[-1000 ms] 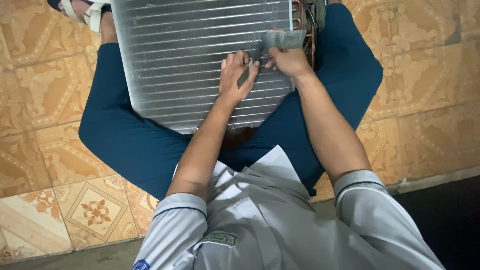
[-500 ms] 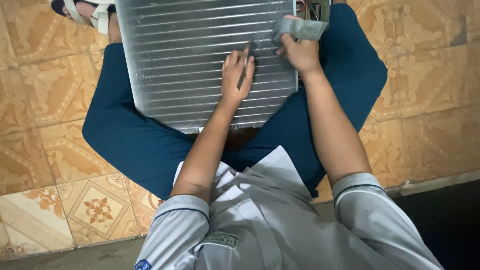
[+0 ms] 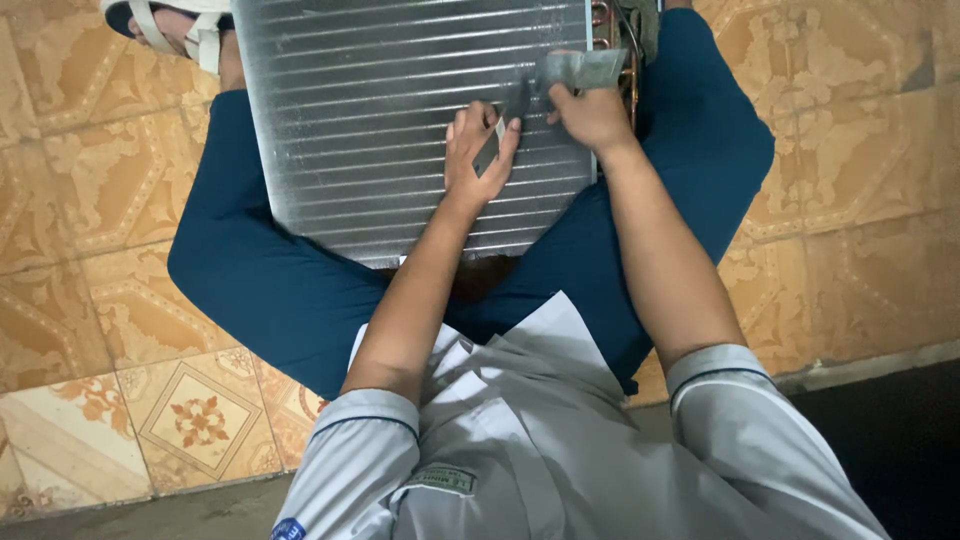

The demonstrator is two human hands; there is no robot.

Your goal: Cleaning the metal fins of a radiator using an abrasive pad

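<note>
The metal fin panel (image 3: pixel 400 120) lies across the lap of the person, on the dark blue trousers (image 3: pixel 260 290), and it reaches up to the top edge of the view. It is a flat silver block with many thin horizontal ridges. On its right side some copper pipe bends (image 3: pixel 603 15) are visible.

The left hand (image 3: pixel 478 150) rests flat on the lower right part of the panel, with fingers stretched and pointing up. Its fingers lie against a thin dark tool (image 3: pixel 495 140) that is placed on the ridges; I cannot tell if the hand really grips it or only presses on it.

The right hand (image 3: pixel 592 115) is just beside the left one, near the right edge of the panel. It is closed around a grey piece (image 3: pixel 585 68) which sticks out above the fist. This piece looks a bit blurred, so I cannot say what kind of thing it is, or whether it joins the dark tool.

The person sits on a floor of orange patterned tiles (image 3: pixel 80 300). A foot in a white sandal (image 3: pixel 175 25) shows at the top left, just beside the panel corner. The person wears a light grey shirt (image 3: pixel 540 440) with short sleeves
</note>
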